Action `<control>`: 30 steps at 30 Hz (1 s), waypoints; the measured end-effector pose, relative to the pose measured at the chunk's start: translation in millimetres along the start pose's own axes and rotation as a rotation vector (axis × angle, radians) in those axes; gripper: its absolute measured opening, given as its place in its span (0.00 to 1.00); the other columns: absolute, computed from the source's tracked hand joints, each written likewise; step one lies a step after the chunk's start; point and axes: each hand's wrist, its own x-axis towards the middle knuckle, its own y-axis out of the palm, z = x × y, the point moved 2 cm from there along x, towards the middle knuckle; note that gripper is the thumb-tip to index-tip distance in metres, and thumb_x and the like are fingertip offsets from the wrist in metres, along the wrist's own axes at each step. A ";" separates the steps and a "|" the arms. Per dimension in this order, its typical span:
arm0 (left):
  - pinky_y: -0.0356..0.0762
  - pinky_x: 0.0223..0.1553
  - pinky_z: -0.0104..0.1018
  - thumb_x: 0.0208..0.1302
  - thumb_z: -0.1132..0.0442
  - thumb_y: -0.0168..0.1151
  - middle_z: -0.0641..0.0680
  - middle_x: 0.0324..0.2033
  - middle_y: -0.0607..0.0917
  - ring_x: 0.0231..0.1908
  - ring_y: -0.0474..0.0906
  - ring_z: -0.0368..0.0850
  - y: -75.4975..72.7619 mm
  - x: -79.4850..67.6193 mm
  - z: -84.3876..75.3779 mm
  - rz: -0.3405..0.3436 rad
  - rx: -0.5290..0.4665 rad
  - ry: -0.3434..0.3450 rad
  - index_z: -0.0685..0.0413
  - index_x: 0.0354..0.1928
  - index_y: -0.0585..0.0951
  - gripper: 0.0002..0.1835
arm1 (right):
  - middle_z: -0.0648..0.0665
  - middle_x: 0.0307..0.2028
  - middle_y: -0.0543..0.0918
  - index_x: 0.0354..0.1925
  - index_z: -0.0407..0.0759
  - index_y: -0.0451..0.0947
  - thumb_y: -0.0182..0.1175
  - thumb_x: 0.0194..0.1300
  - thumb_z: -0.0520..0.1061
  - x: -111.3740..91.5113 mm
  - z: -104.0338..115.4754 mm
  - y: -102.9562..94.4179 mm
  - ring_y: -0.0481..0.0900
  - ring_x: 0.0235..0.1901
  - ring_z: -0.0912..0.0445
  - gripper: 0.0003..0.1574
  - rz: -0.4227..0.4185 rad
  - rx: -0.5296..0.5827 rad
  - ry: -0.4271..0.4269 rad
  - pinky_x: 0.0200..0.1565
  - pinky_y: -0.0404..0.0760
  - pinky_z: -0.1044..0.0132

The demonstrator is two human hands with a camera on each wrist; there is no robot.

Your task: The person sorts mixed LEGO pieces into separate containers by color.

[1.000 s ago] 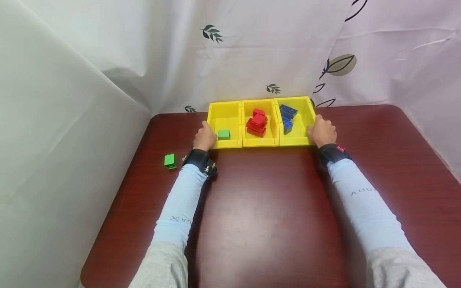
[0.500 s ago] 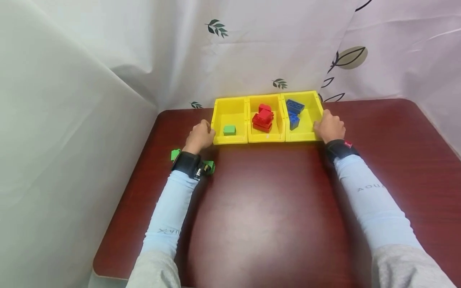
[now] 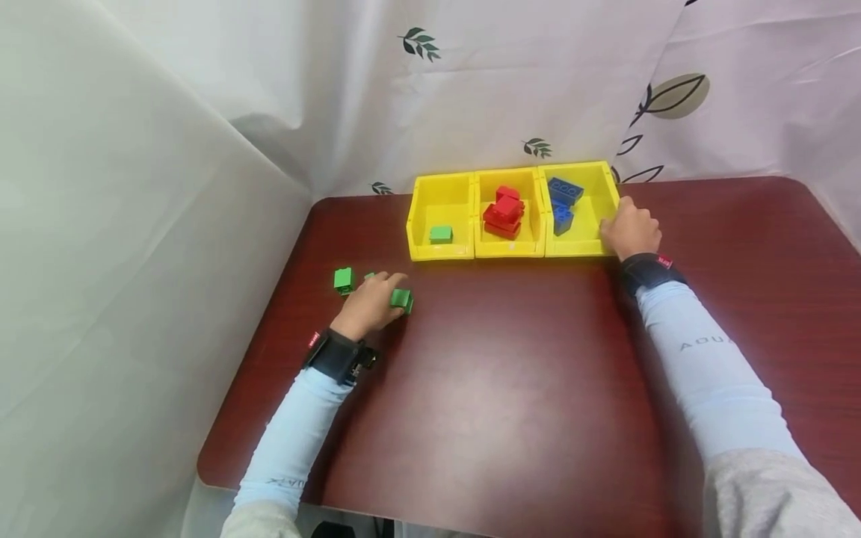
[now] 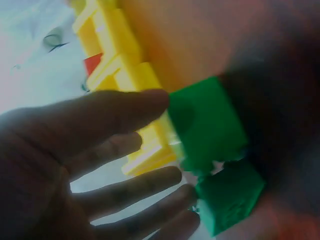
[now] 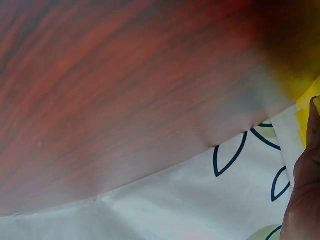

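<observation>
My left hand [image 3: 371, 305] is over the table's left part, beside a green toy brick [image 3: 401, 300]. In the left wrist view its fingers [image 4: 135, 192] are spread and fairly straight, with one fingertip at the upper green brick [image 4: 207, 122] and a second green brick [image 4: 231, 197] just below. Whether they touch is unclear. My right hand [image 3: 632, 230] grips the right wall of a yellow bin [image 3: 595, 246] that holds blue bricks [image 3: 562, 203]. In the right wrist view only part of the right hand [image 5: 305, 200] shows, against yellow plastic.
Three yellow bins stand in a row at the table's back edge. Red bricks [image 3: 504, 214] lie in the middle bin, one light green brick [image 3: 441, 235] in the left bin. Another green brick [image 3: 344, 280] lies farther left. A white curtain [image 3: 498, 90] hangs behind.
My left hand has left the left bin's side and moved toward me, down to the green bricks. The right hand stays on the right bin. The head view has shifted slightly.
</observation>
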 end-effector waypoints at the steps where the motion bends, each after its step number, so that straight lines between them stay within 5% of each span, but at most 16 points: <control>1: 0.80 0.51 0.52 0.61 0.62 0.68 0.63 0.59 0.78 0.57 0.76 0.60 2.7 -0.6 0.4 -0.019 0.019 -0.002 0.55 0.68 0.71 0.32 | 0.25 0.46 0.74 0.62 0.28 0.60 0.47 0.72 0.53 0.8 0.1 -0.8 0.75 0.40 0.31 0.33 0.001 -0.001 0.000 0.51 0.76 0.36; 7: 0.83 0.43 0.48 0.58 0.70 0.67 0.60 0.49 0.84 0.48 0.80 0.57 12.9 1.5 1.1 -0.115 0.092 0.017 0.56 0.56 0.82 0.22 | 0.24 0.47 0.73 0.64 0.27 0.59 0.46 0.72 0.54 5.5 0.7 -3.7 0.74 0.41 0.30 0.35 0.014 -0.007 -0.007 0.51 0.75 0.36; 16: 0.83 0.38 0.47 0.56 0.78 0.58 0.59 0.31 0.85 0.37 0.80 0.55 15.8 2.1 0.2 -0.145 0.095 0.052 0.58 0.33 0.85 0.11 | 0.24 0.49 0.73 0.66 0.28 0.57 0.45 0.73 0.56 4.7 -4.7 0.2 0.75 0.42 0.31 0.38 0.052 0.011 0.000 0.54 0.75 0.36; 30: 0.83 0.34 0.46 0.58 0.78 0.58 0.58 0.29 0.86 0.33 0.81 0.54 15.7 3.6 0.6 -0.131 0.084 0.021 0.57 0.34 0.86 0.12 | 0.24 0.49 0.73 0.65 0.28 0.58 0.44 0.73 0.54 4.2 -3.8 0.9 0.74 0.42 0.31 0.36 0.038 0.019 -0.013 0.53 0.74 0.36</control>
